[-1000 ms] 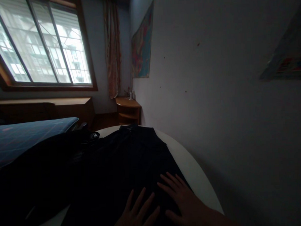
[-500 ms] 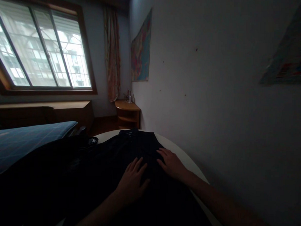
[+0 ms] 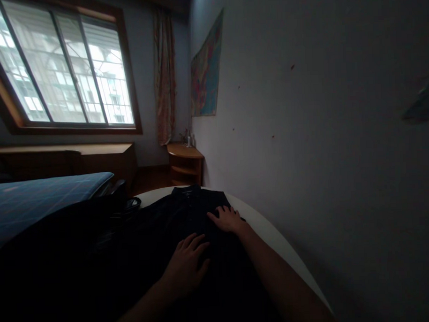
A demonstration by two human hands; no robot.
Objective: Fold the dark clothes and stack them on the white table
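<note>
A dark shirt (image 3: pixel 188 213) with a collar and a buttoned front lies spread on a pale round-edged table (image 3: pixel 259 220), its collar at the far edge. My left hand (image 3: pixel 188 263) rests on the middle of the shirt, palm down with fingers spread. Farther off and to the right, my right hand (image 3: pixel 226 219) lies flat on the shirt near its right shoulder, fingers apart. Neither hand grips the cloth. The lower part of the shirt is lost in shadow.
Black cloth or a bag (image 3: pixel 76 231) takes up the left side, in front of a blue plaid mattress (image 3: pixel 53 190). A white wall (image 3: pixel 306 176) runs along the right. Behind the table stand a small wooden corner shelf (image 3: pixel 185 151) and a long wooden cabinet (image 3: pixel 108 150).
My right hand has moved left and slightly away across the shirt, turning inward. My left hand stays almost where it was. The view has swung a little left.
</note>
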